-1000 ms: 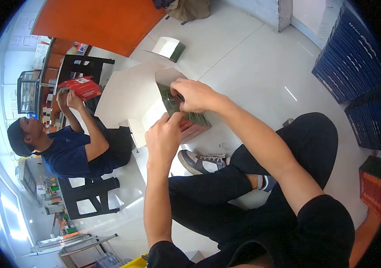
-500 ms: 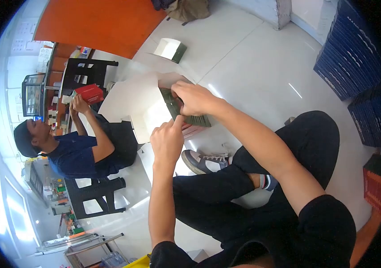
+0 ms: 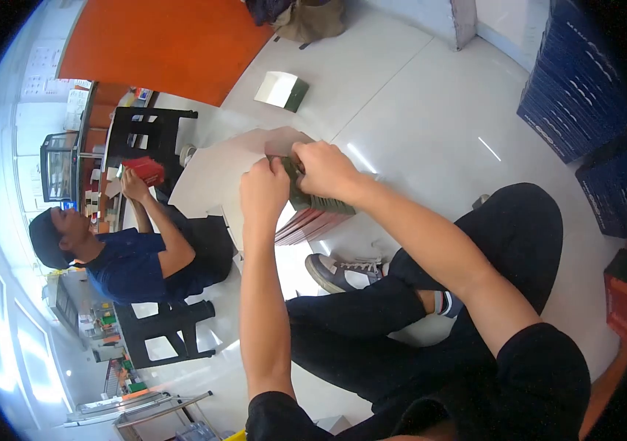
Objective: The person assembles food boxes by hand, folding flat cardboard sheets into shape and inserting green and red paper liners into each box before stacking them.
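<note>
A green printed cardboard box (image 3: pixel 297 192) is between my hands, over a stack of flat red and green cardboard pieces (image 3: pixel 312 223). My left hand (image 3: pixel 263 192) has its fingers curled at the box's left edge, thumb on top. Close beside it, my right hand (image 3: pixel 326 169) grips the box's upper right side with bent fingers. Both hands hide much of the box, so its exact folds cannot be made out. The stack lies at the edge of a white table (image 3: pixel 207 173).
A co-worker (image 3: pixel 137 250) sits at the left holding a red box (image 3: pixel 144 171). An open green and white box (image 3: pixel 282 90) lies on the floor beyond the table. Dark blue stacks (image 3: pixel 570 88) stand at right; black stools (image 3: pixel 170 331) and an orange panel (image 3: pixel 159 44) are at left.
My left hand has moved up and away from me along the box, nearer its far edge. The box's white inside, visible before, is now mostly out of sight. The co-worker's red box has turned slightly.
</note>
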Demonstrator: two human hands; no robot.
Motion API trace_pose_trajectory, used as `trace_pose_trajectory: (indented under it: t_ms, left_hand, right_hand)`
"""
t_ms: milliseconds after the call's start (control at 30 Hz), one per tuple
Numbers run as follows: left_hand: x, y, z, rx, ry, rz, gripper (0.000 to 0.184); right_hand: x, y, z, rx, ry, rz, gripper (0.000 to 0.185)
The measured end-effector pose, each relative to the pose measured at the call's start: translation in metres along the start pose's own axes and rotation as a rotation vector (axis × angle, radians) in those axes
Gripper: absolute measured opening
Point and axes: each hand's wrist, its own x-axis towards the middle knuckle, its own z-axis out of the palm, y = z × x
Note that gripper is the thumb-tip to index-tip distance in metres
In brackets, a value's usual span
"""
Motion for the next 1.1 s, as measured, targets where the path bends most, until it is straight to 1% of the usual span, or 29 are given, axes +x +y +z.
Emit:
trace_pose_trajectory:
  t_ms: [67, 100, 133, 167, 300, 367, 500, 567, 600, 667, 700, 767, 800, 867, 933, 967, 1000, 1067, 1100]
  left_hand:
    - [0.004, -0.002, 0.012, 0.071, 0.191, 0.104, 0.036]
    - [0.002, 0.001, 0.009, 0.075, 0.186, 0.114, 0.036]
    - [-0.002, 0.002, 0.005, 0.09, 0.158, 0.083, 0.035]
    - [-0.006, 0.002, 0.003, 0.107, 0.13, 0.047, 0.034]
    - [-0.005, -0.007, 0.0, 0.142, 0.069, 0.009, 0.036]
    - [0.0, -0.016, 0.006, 0.121, 0.085, 0.103, 0.037]
    - [0.009, -0.016, 0.011, 0.209, 0.027, 0.165, 0.039]
    - [0.015, -0.007, 0.006, 0.076, -0.224, -0.028, 0.039]
    - [0.02, -0.011, 0.012, 0.074, -0.225, -0.032, 0.039]
    - [0.026, -0.029, 0.024, 0.246, -0.217, 0.183, 0.041]
    - [0.02, -0.027, 0.02, 0.244, -0.217, 0.17, 0.041]
    - [0.002, -0.014, 0.009, -0.231, -0.206, -0.099, 0.042]
    - [-0.002, -0.025, 0.011, -0.236, -0.205, -0.102, 0.042]
    - [-0.019, -0.061, 0.015, -0.032, 0.281, -0.107, 0.04]
    - [-0.049, -0.056, -0.007, 0.113, 0.47, -0.256, 0.036]
    - [-0.053, -0.075, -0.003, 0.111, 0.497, -0.31, 0.029]
    - [-0.055, -0.096, 0.007, 0.111, 0.499, -0.323, 0.029]
    - [-0.059, -0.128, 0.027, 0.042, 0.534, -0.262, 0.022]
    - [-0.063, -0.122, 0.023, -0.113, 0.425, -0.334, 0.018]
  right_hand:
    - [-0.002, 0.0, 0.0, 0.007, 0.045, 0.002, 0.026]
    - [-0.003, -0.004, -0.003, -0.005, 0.033, 0.046, 0.024]
    - [-0.004, -0.006, -0.003, -0.013, 0.016, 0.092, 0.022]
    - [-0.004, -0.006, 0.001, -0.009, 0.065, 0.09, 0.018]
    - [-0.004, -0.008, 0.008, -0.015, 0.079, 0.078, 0.017]
    - [-0.004, -0.008, 0.008, -0.022, 0.08, 0.088, 0.015]
    - [-0.003, -0.005, 0.012, -0.025, 0.064, 0.066, 0.016]
    - [-0.004, -0.005, 0.009, -0.047, 0.011, 0.067, 0.016]
    - [-0.004, -0.004, 0.01, -0.048, 0.007, 0.067, 0.016]
    - [-0.004, -0.001, 0.013, -0.019, 0.026, 0.053, 0.018]
    - [-0.003, -0.001, 0.013, -0.017, 0.015, 0.047, 0.018]
    - [-0.003, -0.001, 0.009, -0.039, -0.022, 0.066, 0.021]
    - [-0.002, -0.001, 0.008, -0.042, -0.026, 0.064, 0.021]
    - [-0.002, -0.005, 0.009, -0.019, 0.104, 0.012, 0.021]
    - [-0.005, -0.023, -0.006, 0.001, 0.051, 0.009, 0.023]
    - [-0.006, -0.031, -0.009, 0.019, 0.003, 0.004, 0.024]
    - [-0.008, -0.032, -0.005, 0.019, -0.009, -0.002, 0.024]
    - [-0.012, -0.029, 0.002, -0.083, -0.051, -0.098, 0.019]
    - [-0.012, -0.025, 0.008, -0.089, -0.06, -0.103, 0.019]
